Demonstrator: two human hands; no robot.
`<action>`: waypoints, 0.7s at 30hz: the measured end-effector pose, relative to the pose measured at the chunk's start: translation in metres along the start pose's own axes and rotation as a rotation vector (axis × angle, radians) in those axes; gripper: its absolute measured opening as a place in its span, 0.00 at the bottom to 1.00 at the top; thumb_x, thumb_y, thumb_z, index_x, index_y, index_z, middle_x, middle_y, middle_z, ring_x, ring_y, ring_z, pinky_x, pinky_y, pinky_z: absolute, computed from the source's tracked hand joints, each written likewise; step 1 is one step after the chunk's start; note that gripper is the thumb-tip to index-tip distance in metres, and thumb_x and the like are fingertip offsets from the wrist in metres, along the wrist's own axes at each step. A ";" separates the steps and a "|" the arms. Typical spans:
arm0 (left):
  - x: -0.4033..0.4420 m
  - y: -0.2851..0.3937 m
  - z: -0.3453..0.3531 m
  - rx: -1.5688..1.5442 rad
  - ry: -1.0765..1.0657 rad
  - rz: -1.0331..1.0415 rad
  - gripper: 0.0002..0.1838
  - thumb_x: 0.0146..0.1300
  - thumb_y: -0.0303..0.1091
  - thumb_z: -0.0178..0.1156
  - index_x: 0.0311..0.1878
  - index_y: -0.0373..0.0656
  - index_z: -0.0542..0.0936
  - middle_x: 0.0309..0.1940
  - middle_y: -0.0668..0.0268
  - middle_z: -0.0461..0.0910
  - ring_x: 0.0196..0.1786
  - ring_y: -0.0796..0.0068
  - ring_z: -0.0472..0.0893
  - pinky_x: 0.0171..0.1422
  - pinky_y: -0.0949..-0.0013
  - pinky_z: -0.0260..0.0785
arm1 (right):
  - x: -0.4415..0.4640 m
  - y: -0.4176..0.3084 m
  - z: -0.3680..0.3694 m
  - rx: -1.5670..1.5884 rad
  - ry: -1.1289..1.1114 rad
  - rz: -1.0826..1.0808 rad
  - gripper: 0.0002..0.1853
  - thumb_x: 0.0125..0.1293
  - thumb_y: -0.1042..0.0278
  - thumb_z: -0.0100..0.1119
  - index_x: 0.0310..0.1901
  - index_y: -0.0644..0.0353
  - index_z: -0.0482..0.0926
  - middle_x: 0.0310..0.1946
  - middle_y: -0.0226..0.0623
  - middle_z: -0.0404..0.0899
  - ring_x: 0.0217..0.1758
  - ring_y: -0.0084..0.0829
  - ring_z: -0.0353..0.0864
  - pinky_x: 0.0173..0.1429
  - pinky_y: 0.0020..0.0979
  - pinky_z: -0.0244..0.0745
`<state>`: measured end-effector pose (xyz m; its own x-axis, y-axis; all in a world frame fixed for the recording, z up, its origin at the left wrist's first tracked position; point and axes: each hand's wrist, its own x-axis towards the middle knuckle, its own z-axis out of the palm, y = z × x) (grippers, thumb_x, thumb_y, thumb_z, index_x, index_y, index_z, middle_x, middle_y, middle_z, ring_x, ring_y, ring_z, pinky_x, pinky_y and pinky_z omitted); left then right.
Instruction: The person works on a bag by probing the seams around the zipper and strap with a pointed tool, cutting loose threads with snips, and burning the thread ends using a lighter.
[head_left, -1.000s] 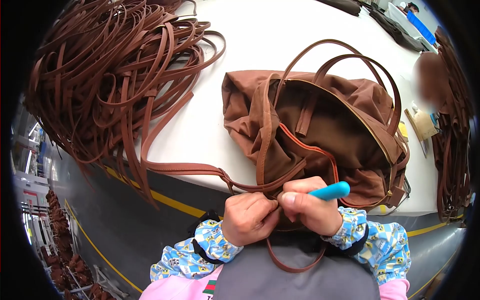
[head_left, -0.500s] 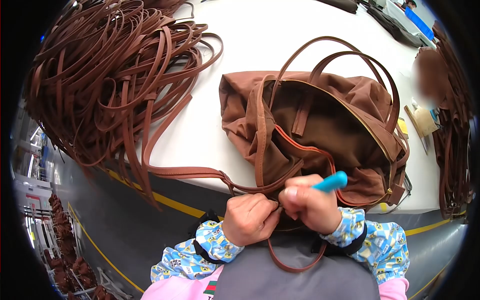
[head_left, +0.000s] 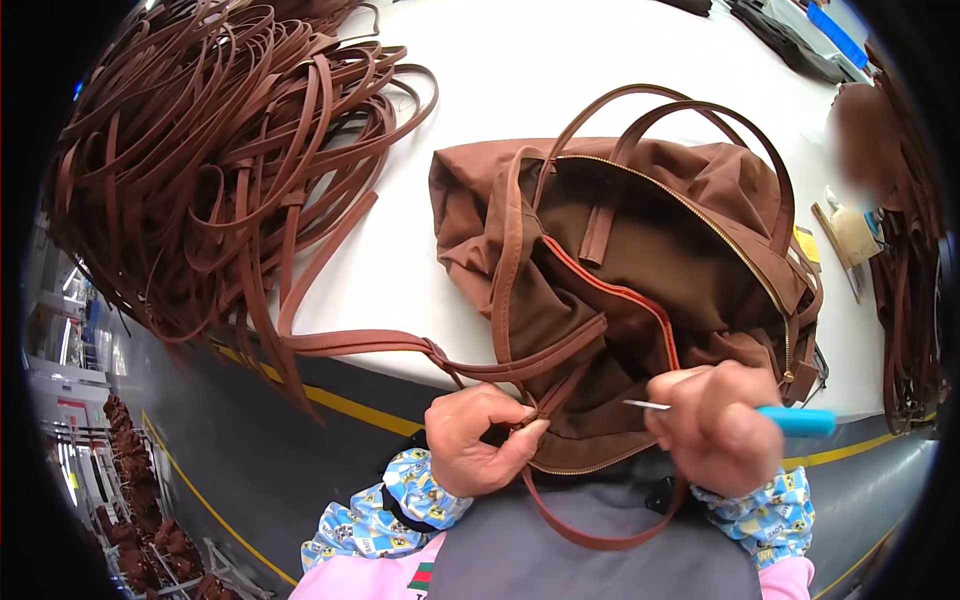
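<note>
Dark fabric (head_left: 785,42) lies near a blue object (head_left: 837,37); yellow lines (head_left: 340,400) cross the grey floor (head_left: 250,430).

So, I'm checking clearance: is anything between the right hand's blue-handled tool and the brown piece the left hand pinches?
Nothing visible: the tool points from the right hand toward the left hand across a clear gap over the bag.

Two grips counted: left grip (head_left: 478,440), right grip (head_left: 725,425). One blue-handled tool (head_left: 803,421) counted, held in the right grip. One brown bag (head_left: 475,215) counted, beyond and between the grips; two arched handles (head_left: 786,200) seen on its far side. One loop (head_left: 605,544) counted nearer than the grips. Strap heap (head_left: 240,170), beyond left grip: too tangled to be counted.
</note>
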<state>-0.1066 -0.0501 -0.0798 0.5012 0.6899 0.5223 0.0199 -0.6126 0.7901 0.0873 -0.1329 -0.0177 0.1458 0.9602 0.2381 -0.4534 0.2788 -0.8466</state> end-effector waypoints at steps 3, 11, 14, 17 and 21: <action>-0.007 -0.005 0.001 -0.068 -0.019 -0.032 0.15 0.42 0.28 0.73 0.30 0.38 0.75 0.17 0.63 0.76 0.20 0.72 0.77 0.24 0.75 0.68 | -0.001 0.012 -0.004 -0.032 -0.121 0.042 0.16 0.60 0.66 0.50 0.18 0.62 0.62 0.12 0.33 0.62 0.15 0.26 0.56 0.21 0.29 0.52; -0.013 -0.003 0.003 -0.119 0.011 -0.138 0.20 0.40 0.30 0.75 0.33 0.40 0.73 0.22 0.64 0.77 0.23 0.74 0.78 0.29 0.76 0.70 | -0.001 0.017 -0.008 -0.048 -0.136 0.076 0.16 0.62 0.66 0.50 0.19 0.62 0.63 0.13 0.33 0.63 0.16 0.26 0.57 0.21 0.28 0.53; -0.014 -0.003 0.004 -0.126 0.021 -0.151 0.21 0.40 0.30 0.75 0.34 0.40 0.73 0.22 0.65 0.76 0.24 0.75 0.78 0.30 0.76 0.70 | -0.002 0.018 -0.011 -0.052 -0.115 0.064 0.17 0.62 0.64 0.50 0.18 0.61 0.63 0.13 0.33 0.63 0.17 0.26 0.57 0.22 0.28 0.54; -0.013 -0.001 0.005 -0.140 0.032 -0.164 0.20 0.40 0.29 0.75 0.33 0.40 0.73 0.22 0.64 0.76 0.24 0.74 0.78 0.30 0.76 0.70 | -0.003 0.017 -0.015 -0.045 -0.103 0.098 0.18 0.63 0.63 0.50 0.19 0.61 0.62 0.13 0.32 0.64 0.17 0.25 0.58 0.23 0.28 0.54; -0.009 -0.001 0.001 -0.021 -0.014 -0.079 0.16 0.40 0.26 0.72 0.30 0.40 0.74 0.22 0.62 0.78 0.24 0.72 0.79 0.29 0.75 0.70 | 0.000 0.021 -0.014 0.107 -0.182 0.112 0.18 0.65 0.62 0.49 0.21 0.61 0.63 0.16 0.34 0.65 0.20 0.26 0.60 0.25 0.28 0.57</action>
<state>-0.1101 -0.0562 -0.0860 0.5112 0.7301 0.4535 0.0417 -0.5482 0.8353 0.0900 -0.1276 -0.0421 -0.0671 0.9696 0.2355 -0.5499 0.1610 -0.8196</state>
